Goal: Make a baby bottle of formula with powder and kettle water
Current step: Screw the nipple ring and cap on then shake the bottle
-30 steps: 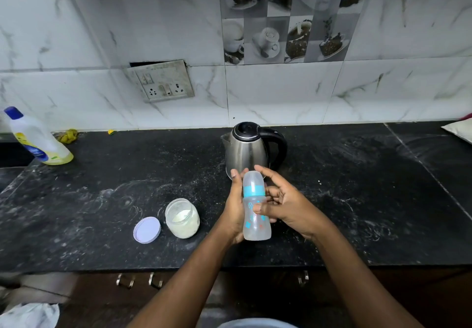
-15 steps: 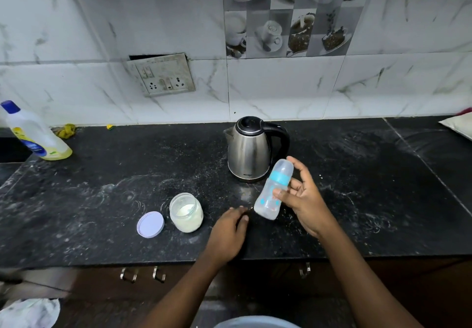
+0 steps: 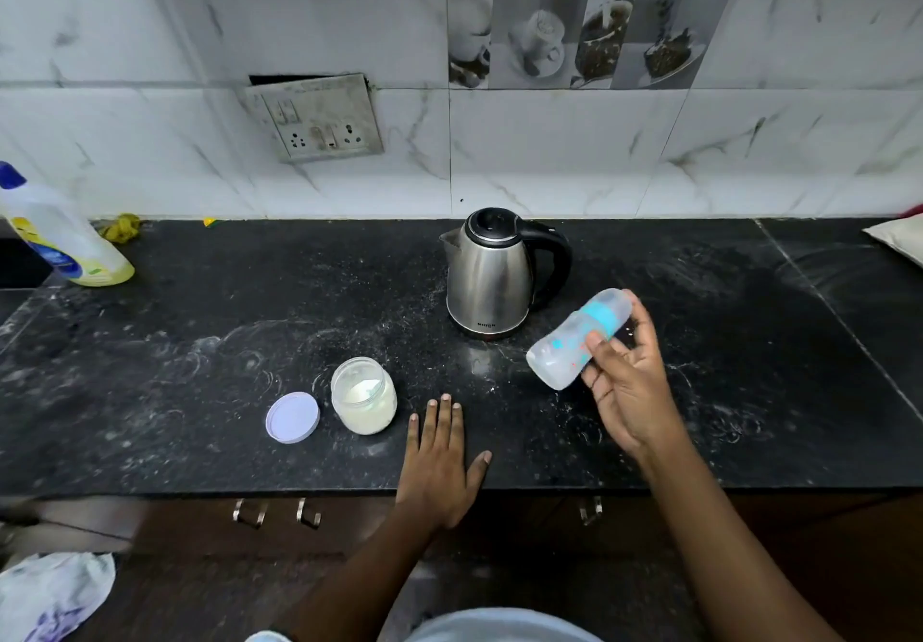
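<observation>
My right hand (image 3: 627,389) grips a clear baby bottle (image 3: 564,344) with a teal collar, tilted with its capped top pointing up and right, above the counter to the right of the kettle. My left hand (image 3: 442,461) rests flat on the black counter (image 3: 200,341), fingers straight, holding nothing. A steel kettle (image 3: 492,274) with a black handle stands upright at the centre, lid closed. An open jar of white powder (image 3: 363,395) stands left of my left hand, with its pale round lid (image 3: 292,417) lying beside it.
A yellow cleaner bottle (image 3: 55,236) with a blue cap stands at the far left by the wall. A wall socket plate (image 3: 317,116) hangs above the counter. Drawer handles (image 3: 277,511) sit below the counter's front edge. A cloth (image 3: 55,591) lies at the bottom left.
My left hand let go of the bottle and came down flat on the counter. My right hand carried the bottle to the right and tilted it over.
</observation>
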The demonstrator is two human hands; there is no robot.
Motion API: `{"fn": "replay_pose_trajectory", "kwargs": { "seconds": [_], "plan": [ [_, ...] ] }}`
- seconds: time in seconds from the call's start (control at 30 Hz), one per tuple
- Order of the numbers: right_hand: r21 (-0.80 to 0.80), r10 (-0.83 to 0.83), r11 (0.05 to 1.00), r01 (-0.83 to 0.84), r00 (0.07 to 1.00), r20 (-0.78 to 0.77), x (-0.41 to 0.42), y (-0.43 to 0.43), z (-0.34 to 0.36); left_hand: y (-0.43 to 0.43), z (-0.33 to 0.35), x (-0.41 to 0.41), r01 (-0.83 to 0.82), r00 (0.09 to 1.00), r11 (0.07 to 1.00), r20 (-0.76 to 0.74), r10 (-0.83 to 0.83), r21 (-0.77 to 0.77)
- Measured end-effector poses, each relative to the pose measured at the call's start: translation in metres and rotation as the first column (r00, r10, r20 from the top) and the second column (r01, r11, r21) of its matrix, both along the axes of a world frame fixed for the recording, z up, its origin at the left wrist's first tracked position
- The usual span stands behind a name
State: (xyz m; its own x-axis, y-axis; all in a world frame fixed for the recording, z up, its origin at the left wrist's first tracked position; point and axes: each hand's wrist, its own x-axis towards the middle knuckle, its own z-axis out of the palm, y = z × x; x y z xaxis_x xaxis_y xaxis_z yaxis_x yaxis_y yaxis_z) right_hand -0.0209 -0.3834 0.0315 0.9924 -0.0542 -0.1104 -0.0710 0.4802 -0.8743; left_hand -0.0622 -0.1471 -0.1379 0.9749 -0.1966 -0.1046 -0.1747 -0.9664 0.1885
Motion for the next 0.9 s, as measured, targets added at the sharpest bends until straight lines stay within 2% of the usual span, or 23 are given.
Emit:
{"fn": "replay_pose_trajectory", "kwargs": {
  "seconds": [0.1, 0.13, 0.27, 0.4, 0.53, 0.63, 0.67, 0.77, 0.8, 0.9],
  "plan": [
    [-0.152, 0.206, 0.966, -0.208, 0.978, -0.029, -0.007, 0.010, -0.001, 0.000, 0.002, 0.000, -0.014, 1.000, 1.000, -0.002, 0.014, 0.008],
    [-0.152, 0.225, 0.962, -0.226, 0.974, -0.025, -0.009, 0.012, -0.001, -0.001, 0.002, 0.000, -0.015, 1.000, 1.000, -0.004, 0.015, 0.011],
    [0.007, 0.011, 1.000, -0.011, 1.000, 0.000, 0.000, 0.007, -0.002, -0.001, 0.001, 0.000, -0.013, 1.000, 1.000, 0.000, 0.013, 0.019],
    [-0.178, 0.265, 0.948, -0.264, 0.964, -0.017, -0.006, 0.012, 0.003, 0.000, 0.001, 0.000, 0.001, 1.000, 0.999, -0.008, 0.000, 0.033],
    [-0.036, 0.060, 0.998, -0.060, 0.998, 0.020, 0.001, 0.005, 0.010, -0.001, 0.002, 0.000, 0.003, 1.000, 0.999, 0.001, -0.003, 0.035],
    [-0.189, 0.235, 0.955, -0.230, 0.972, 0.004, -0.005, 0.007, 0.010, 0.000, -0.001, 0.000, 0.003, 1.000, 1.000, 0.013, -0.003, 0.020],
    [-0.200, 0.248, 0.950, -0.241, 0.969, 0.011, -0.007, 0.008, 0.010, 0.000, -0.002, 0.001, 0.000, 1.000, 1.000, 0.023, 0.000, 0.007],
    [-0.064, 0.066, 0.996, -0.065, 0.998, 0.006, -0.006, 0.005, 0.008, -0.001, -0.002, 0.001, -0.001, 1.000, 1.000, 0.012, 0.001, 0.004],
    [-0.075, 0.064, 0.995, -0.063, 0.998, 0.006, -0.006, 0.005, 0.008, -0.001, -0.001, 0.001, -0.001, 1.000, 1.000, 0.007, 0.001, 0.007],
    [-0.196, 0.209, 0.960, -0.201, 0.978, 0.017, -0.012, 0.009, 0.007, -0.001, -0.002, 0.001, -0.006, 1.000, 1.000, 0.017, 0.006, 0.004]
  ]
}}
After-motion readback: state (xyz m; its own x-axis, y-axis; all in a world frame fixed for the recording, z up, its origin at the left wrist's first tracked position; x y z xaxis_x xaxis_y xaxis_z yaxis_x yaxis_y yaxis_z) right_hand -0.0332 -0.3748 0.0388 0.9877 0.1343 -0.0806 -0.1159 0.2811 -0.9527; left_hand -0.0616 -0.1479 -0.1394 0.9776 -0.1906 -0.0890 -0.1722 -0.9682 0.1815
